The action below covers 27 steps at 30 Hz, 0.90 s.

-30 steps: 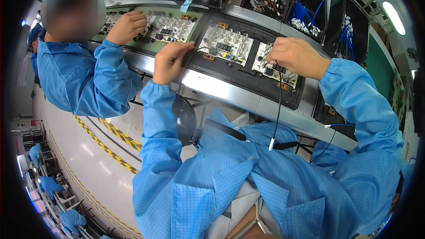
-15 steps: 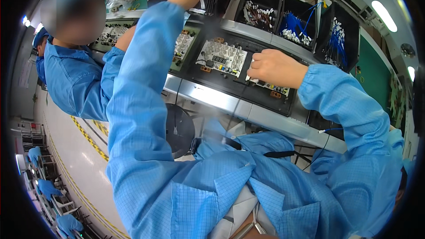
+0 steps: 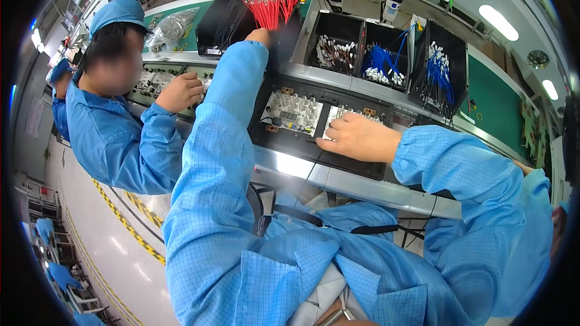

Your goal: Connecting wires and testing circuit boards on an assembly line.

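Observation:
My left hand (image 3: pixel 260 37) is raised at the lower end of a bundle of red wires (image 3: pixel 269 11) with white connectors. Its fingers are mostly hidden behind the hand and sleeve, so any grip on a wire does not show. My right hand (image 3: pixel 361 139) lies over the right-hand circuit board, fingers bent and apart, covering most of it. Fingertips reach the board's left part, and nothing is visibly held. To its left, a white circuit board (image 3: pixel 292 112) with a small digit display and several clear round parts sits in a black tray (image 3: pixel 350 164).
Black bins of brown wires (image 3: pixel 336 52), blue wires (image 3: pixel 384 63) and more blue wires (image 3: pixel 440 75) stand behind the metal rail (image 3: pixel 356 184). At left, a co-worker in blue (image 3: pixel 121 127) has a hand (image 3: pixel 181 92) over other boards. A clear plastic bag (image 3: pixel 172 29) lies farther back.
The view has shifted, showing more of the far side. My left hand now sits lower against the red bundle. My right hand's fingers have spread over the board. The co-worker's hand has come into sight.

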Each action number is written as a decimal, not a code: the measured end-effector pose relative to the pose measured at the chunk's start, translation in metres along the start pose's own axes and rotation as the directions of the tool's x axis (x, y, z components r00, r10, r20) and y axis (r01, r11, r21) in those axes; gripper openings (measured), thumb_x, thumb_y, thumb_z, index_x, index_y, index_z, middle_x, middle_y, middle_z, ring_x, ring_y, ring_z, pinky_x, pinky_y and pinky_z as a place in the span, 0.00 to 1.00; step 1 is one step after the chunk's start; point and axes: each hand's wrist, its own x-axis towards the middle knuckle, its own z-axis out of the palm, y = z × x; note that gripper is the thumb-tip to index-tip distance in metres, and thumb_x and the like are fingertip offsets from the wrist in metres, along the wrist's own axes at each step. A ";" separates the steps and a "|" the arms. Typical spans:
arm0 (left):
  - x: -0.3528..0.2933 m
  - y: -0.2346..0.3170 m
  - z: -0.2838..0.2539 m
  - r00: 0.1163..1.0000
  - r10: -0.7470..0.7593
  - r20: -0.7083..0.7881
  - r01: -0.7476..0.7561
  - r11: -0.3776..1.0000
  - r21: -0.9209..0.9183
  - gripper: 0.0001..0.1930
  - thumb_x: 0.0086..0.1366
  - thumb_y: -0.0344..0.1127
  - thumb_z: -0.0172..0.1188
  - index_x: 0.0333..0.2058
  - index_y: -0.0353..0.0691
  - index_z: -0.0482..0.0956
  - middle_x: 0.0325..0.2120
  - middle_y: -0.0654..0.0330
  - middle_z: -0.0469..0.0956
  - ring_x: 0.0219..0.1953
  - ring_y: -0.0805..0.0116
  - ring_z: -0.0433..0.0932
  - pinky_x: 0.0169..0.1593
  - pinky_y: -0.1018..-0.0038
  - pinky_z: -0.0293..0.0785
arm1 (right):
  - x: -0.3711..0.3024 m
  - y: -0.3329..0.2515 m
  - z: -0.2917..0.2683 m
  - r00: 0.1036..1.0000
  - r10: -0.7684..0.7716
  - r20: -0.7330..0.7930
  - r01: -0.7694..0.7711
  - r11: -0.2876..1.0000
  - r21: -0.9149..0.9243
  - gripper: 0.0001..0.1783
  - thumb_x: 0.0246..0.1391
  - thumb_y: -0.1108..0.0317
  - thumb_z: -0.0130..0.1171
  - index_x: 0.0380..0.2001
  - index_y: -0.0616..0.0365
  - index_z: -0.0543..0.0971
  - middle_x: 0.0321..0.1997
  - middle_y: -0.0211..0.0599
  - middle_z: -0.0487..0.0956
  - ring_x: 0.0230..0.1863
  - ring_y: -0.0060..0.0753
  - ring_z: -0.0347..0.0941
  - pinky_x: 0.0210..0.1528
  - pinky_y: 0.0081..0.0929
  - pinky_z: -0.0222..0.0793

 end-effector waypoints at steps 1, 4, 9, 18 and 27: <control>-0.002 0.019 -0.010 1.000 0.027 0.003 -0.027 1.000 -0.006 0.15 0.58 0.45 0.62 0.37 0.40 0.83 0.34 0.44 0.81 0.41 0.45 0.79 0.46 0.57 0.74 | -0.008 0.006 -0.002 1.000 0.025 0.009 -0.025 1.000 -0.006 0.17 0.50 0.66 0.53 0.46 0.52 0.74 0.31 0.25 0.74 0.39 0.26 0.71 0.39 0.25 0.66; -0.020 0.023 -0.028 0.996 0.086 -0.011 -0.086 0.996 0.035 0.13 0.56 0.42 0.66 0.31 0.36 0.80 0.27 0.47 0.80 0.34 0.47 0.81 0.42 0.58 0.75 | -0.015 0.017 -0.018 0.987 0.148 0.057 -0.151 0.987 0.057 0.18 0.48 0.66 0.57 0.45 0.52 0.76 0.31 0.26 0.74 0.38 0.27 0.72 0.38 0.28 0.66; -0.031 0.020 -0.062 0.992 0.022 0.126 0.037 0.894 -0.446 0.11 0.62 0.37 0.63 0.27 0.36 0.77 0.26 0.61 0.79 0.29 0.73 0.81 0.32 0.75 0.80 | -0.031 0.053 -0.024 0.967 0.249 0.043 -0.253 0.961 0.111 0.14 0.50 0.65 0.59 0.41 0.54 0.78 0.30 0.32 0.76 0.35 0.34 0.74 0.36 0.32 0.68; -0.134 0.104 -0.082 0.843 0.517 -0.147 -0.397 0.413 -0.820 0.08 0.67 0.30 0.58 0.40 0.31 0.77 0.33 0.58 0.82 0.34 0.73 0.81 0.38 0.80 0.78 | 0.006 0.107 0.021 0.646 0.660 -0.385 -0.097 0.571 0.815 0.13 0.63 0.66 0.50 0.46 0.57 0.79 0.28 0.32 0.74 0.30 0.19 0.67 0.34 0.20 0.65; -0.174 0.128 -0.063 0.841 0.408 -0.356 -0.516 0.405 -0.755 0.05 0.62 0.20 0.59 0.36 0.23 0.78 0.31 0.50 0.82 0.33 0.63 0.83 0.38 0.73 0.82 | 0.028 0.109 0.025 0.537 0.638 -0.552 0.238 0.513 0.825 0.10 0.57 0.70 0.58 0.39 0.65 0.80 0.25 0.37 0.76 0.25 0.23 0.68 0.27 0.22 0.63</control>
